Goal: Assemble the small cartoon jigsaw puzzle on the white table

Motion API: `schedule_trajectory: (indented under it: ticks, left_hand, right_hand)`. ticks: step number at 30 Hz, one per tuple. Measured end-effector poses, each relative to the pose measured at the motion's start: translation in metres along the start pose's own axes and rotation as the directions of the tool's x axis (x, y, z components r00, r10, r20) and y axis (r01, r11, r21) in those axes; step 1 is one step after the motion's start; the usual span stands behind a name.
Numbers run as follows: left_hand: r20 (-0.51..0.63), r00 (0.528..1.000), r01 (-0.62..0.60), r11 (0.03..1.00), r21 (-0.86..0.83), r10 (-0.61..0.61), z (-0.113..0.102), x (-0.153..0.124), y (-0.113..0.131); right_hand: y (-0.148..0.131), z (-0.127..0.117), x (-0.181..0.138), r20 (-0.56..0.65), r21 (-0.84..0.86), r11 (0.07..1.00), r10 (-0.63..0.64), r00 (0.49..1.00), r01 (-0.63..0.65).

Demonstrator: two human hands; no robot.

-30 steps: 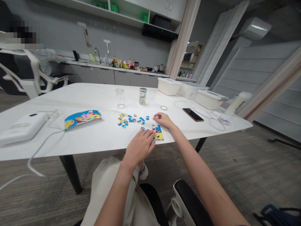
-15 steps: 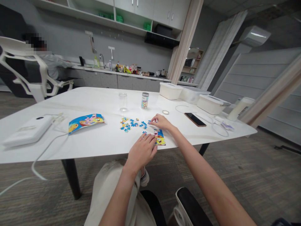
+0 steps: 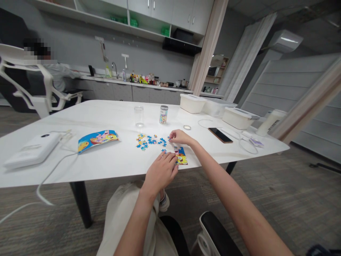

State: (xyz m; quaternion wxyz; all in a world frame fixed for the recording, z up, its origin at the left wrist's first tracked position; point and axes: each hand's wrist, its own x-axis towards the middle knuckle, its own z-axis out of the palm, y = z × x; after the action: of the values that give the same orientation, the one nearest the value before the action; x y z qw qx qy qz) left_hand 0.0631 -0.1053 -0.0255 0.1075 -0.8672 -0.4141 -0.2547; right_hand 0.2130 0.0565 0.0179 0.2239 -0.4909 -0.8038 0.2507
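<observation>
My left hand (image 3: 162, 171) lies flat at the near edge of the white table (image 3: 114, 117), fingers stretched out onto a partly built cartoon puzzle (image 3: 181, 156). Just beyond the built part, my right hand (image 3: 179, 137) is curled in a pinch on a small puzzle piece. Several loose blue puzzle pieces (image 3: 149, 140) are scattered to the left of that hand.
A curled cartoon picture sheet (image 3: 97, 138) and a white box with a cable (image 3: 32, 149) lie at the left. A glass (image 3: 139, 116), a small tin (image 3: 163, 114), white tubs (image 3: 192, 103), and a phone (image 3: 220, 135) stand farther back. A person sits at far left.
My right hand has drawn slightly left and closed its fingertips over a piece. My left hand stays flat on the puzzle. The view has shifted a little.
</observation>
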Motion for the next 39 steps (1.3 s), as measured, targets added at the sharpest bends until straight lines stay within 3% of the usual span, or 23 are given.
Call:
schedule_trajectory:
  ticks: [4,10,17,22,29,39]
  left_hand:
    - [-0.007,1.0,0.0,1.0,-0.013,0.0,0.001,0.0,0.0]
    - [0.005,1.0,0.0,1.0,0.004,0.0,0.0,0.0,0.0]
    - [0.029,1.0,-0.001,1.0,0.007,0.001,-0.002,0.0,0.001]
    - [0.008,1.0,-0.01,1.0,0.008,0.01,0.0,0.0,0.0]
    - [0.04,0.999,0.003,1.0,-0.003,-0.002,-0.002,0.001,0.001]
    - [0.027,1.0,-0.003,1.0,-0.004,0.003,-0.002,0.001,0.001]
  right_hand:
    - [0.019,-0.004,-0.025,-0.081,0.225,0.966,-0.114,0.99,0.13]
    - [0.042,-0.002,-0.052,-0.14,0.386,0.915,-0.066,0.988,0.116]
    - [0.046,0.003,-0.054,-0.169,0.307,0.945,-0.06,0.984,0.11]
    - [0.046,0.003,-0.056,-0.143,0.364,0.928,-0.029,0.989,0.08]
    - [0.041,-0.001,-0.059,-0.132,0.218,0.97,-0.081,0.988,0.109]
    - [0.04,0.001,-0.058,-0.112,0.166,0.979,-0.098,0.989,0.116]
